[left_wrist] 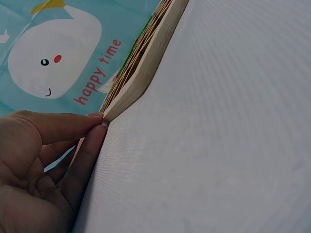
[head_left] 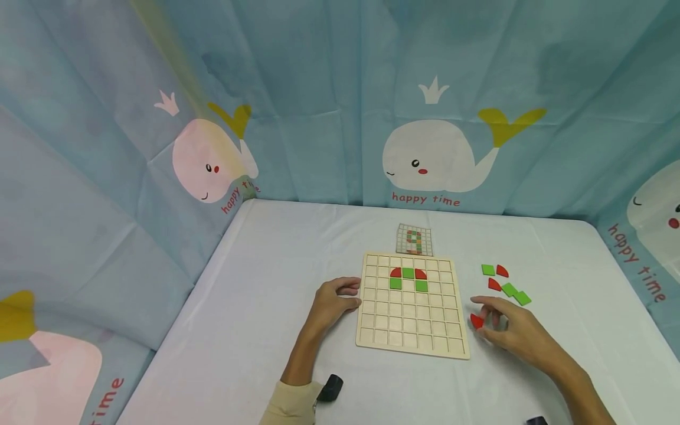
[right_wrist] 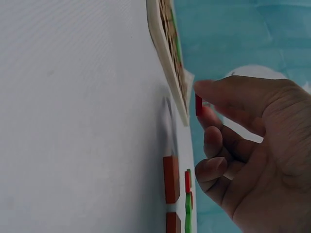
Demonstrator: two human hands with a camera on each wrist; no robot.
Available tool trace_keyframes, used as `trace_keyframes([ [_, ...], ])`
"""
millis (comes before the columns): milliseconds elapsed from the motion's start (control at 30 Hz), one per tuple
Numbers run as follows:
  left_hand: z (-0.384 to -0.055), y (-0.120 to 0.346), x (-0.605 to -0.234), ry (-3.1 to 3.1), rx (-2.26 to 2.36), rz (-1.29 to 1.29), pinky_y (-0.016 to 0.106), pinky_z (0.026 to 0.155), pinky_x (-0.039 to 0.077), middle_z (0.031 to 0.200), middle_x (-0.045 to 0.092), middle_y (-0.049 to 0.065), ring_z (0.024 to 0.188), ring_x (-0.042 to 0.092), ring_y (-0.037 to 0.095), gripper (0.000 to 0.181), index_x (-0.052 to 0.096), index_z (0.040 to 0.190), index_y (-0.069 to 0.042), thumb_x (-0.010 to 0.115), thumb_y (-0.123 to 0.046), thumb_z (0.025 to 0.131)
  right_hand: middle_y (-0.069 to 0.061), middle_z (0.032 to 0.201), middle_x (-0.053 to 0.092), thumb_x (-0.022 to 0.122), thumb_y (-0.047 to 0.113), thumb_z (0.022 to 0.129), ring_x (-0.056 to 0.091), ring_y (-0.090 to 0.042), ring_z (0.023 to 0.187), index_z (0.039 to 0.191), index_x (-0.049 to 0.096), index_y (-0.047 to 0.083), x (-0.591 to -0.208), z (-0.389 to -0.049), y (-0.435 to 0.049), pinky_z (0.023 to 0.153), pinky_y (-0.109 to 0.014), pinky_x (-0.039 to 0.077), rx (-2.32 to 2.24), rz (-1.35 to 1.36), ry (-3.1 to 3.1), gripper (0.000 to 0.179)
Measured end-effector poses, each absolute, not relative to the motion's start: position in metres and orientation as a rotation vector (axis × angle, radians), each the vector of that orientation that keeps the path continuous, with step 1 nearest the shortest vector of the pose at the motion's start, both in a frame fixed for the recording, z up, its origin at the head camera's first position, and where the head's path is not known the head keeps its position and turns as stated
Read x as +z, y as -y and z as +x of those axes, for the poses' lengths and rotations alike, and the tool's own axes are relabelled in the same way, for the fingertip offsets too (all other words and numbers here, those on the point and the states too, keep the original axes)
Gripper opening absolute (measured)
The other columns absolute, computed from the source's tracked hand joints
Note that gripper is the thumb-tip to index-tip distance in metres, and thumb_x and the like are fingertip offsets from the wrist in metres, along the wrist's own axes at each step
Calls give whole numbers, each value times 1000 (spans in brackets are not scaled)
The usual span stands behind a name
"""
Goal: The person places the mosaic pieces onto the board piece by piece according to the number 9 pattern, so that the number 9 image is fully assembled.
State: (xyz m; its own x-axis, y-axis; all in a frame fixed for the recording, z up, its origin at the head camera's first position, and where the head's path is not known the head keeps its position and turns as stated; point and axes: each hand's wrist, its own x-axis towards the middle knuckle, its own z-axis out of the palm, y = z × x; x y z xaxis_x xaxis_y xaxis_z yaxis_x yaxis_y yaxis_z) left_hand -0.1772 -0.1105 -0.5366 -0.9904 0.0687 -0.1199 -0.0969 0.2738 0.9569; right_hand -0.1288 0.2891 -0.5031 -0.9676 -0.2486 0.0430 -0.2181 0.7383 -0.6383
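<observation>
A wooden grid board (head_left: 402,323) lies on the white table, with red quarter-circle pieces (head_left: 420,274) and green square tiles (head_left: 395,283) set in its upper cells. At the board's left edge, my left hand (head_left: 332,302) pinches the rim between thumb and fingertips, as the left wrist view shows. My right hand (head_left: 514,332) is to the right of the board. Between its thumb and a fingertip it pinches a red quarter-circle piece (right_wrist: 198,104), held above the table. The remaining fingers of that hand are curled in.
A pattern card (head_left: 401,239) with a coloured figure touches the board's far edge. Right of the board lie loose green squares (head_left: 488,270) and red quarter-circles (head_left: 502,271). Orange-red blocks (right_wrist: 171,179) show near the right hand in the right wrist view. Whale-printed curtains (head_left: 297,147) border the table.
</observation>
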Motion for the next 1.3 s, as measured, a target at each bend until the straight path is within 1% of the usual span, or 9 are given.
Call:
trace_keyframes([
  [233,-176,110,-535,-2439,1770,-23,23,85,61,120,76,4,111,71,20,49,74,132,-9,82,-1,84,0,100,62,84,11,88,54,-12,83,140,65,11,-496,-133,-281,48,-27,50,-1143,-360,-2826,56],
  [300,-176,110,-535,-2441,1773,-19,23,85,61,120,76,5,111,72,21,50,74,132,-8,83,-1,83,0,100,62,84,11,88,54,-13,83,140,65,11,-495,-134,-279,48,-26,50,-1164,-380,-2826,55],
  [467,-176,110,-535,-2441,1778,-19,23,83,61,120,76,5,111,72,21,50,74,131,-8,83,0,83,3,101,64,84,9,88,53,-12,88,139,66,9,-492,-137,-271,51,-24,49,-1179,-446,-2874,55],
  [600,-176,110,-534,-2439,1774,-32,22,82,61,120,76,4,111,72,20,49,74,131,-9,83,0,83,5,102,65,85,9,88,53,-11,87,138,67,9,-492,-139,-264,52,-24,49,-1218,-480,-2899,54],
  [667,-176,109,-533,-2438,1770,-37,22,82,61,120,76,4,111,72,20,49,74,131,-10,83,0,83,6,102,66,86,9,87,52,-9,88,137,68,10,-492,-140,-260,57,-23,50,-1221,-508,-2924,53],
  [767,-176,110,-533,-2440,1768,-32,22,82,61,121,76,5,111,72,21,50,74,131,-9,83,1,83,8,101,67,87,8,86,52,-8,88,135,68,11,-494,-142,-255,61,-23,50,-1239,-550,-2938,53],
  [900,-176,110,-532,-2441,1762,-41,22,81,61,121,76,5,110,72,20,51,74,132,-9,82,1,83,8,101,67,86,6,86,53,-10,89,136,68,9,-494,-147,-246,66,-23,50,-1252,-603,-2930,53],
  [1100,-176,110,-533,-2439,1765,-37,23,82,62,121,76,5,110,72,20,50,74,132,-8,83,1,84,7,103,68,87,7,86,55,-14,89,136,68,6,-493,-155,-232,65,-22,50,-1227,-627,-2933,54],
  [1300,-177,110,-534,-2447,1765,-28,24,83,61,119,77,5,109,72,20,49,74,131,-8,83,0,83,6,104,68,84,6,88,58,-19,90,136,67,6,-496,-163,-218,65,-22,50,-1258,-674,-2905,51],
])
